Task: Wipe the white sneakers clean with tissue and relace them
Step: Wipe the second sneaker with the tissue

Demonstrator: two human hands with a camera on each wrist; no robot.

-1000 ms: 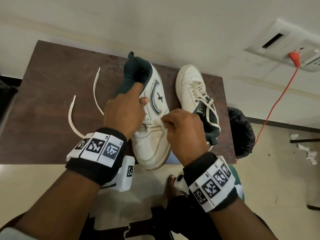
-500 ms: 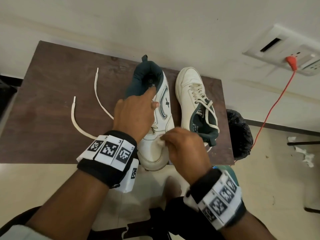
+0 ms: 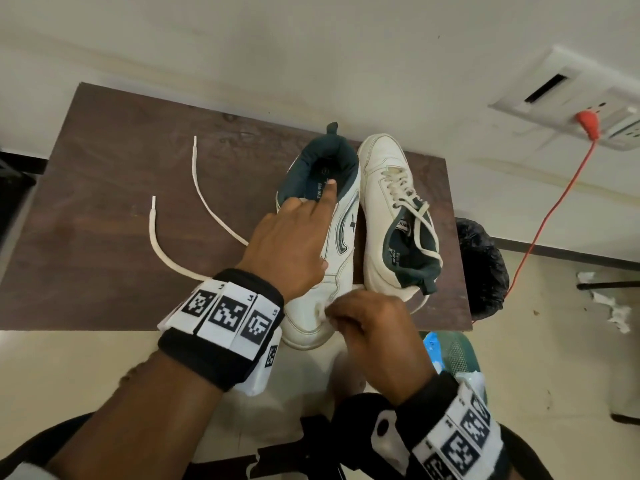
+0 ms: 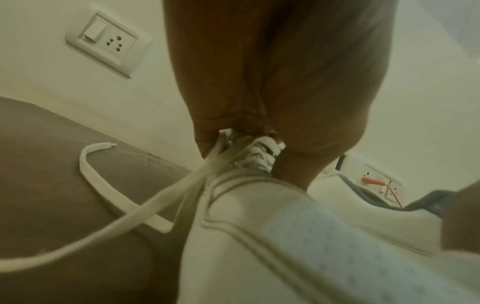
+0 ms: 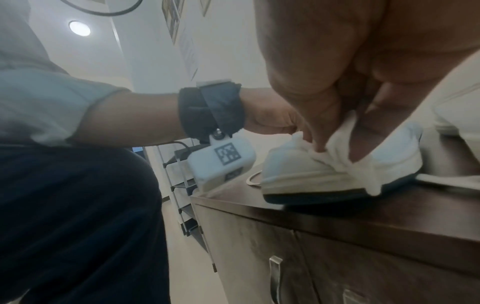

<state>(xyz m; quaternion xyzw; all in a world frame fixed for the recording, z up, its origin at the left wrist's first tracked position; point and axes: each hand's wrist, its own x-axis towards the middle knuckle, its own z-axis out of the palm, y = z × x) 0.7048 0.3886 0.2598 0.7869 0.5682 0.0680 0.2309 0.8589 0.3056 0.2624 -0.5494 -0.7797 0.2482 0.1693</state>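
Right fingers (image 5: 319, 115) pinching tissue (image 5: 345, 162) against unlaced sneaker (image 3: 332, 268); left fingers (image 3: 323, 195) gripping it.

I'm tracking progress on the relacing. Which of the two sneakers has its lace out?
The left sneaker, the one both hands are on: its lace trails loose across the table. The right sneaker is laced through its eyelets.

Head view looking steeply down over both wrists, left wrist view low and close beneath the fingers, right wrist view looking up from under the fingers, all three sharing the unlaced sneaker (image 3: 332, 251) just beyond the fingertips.
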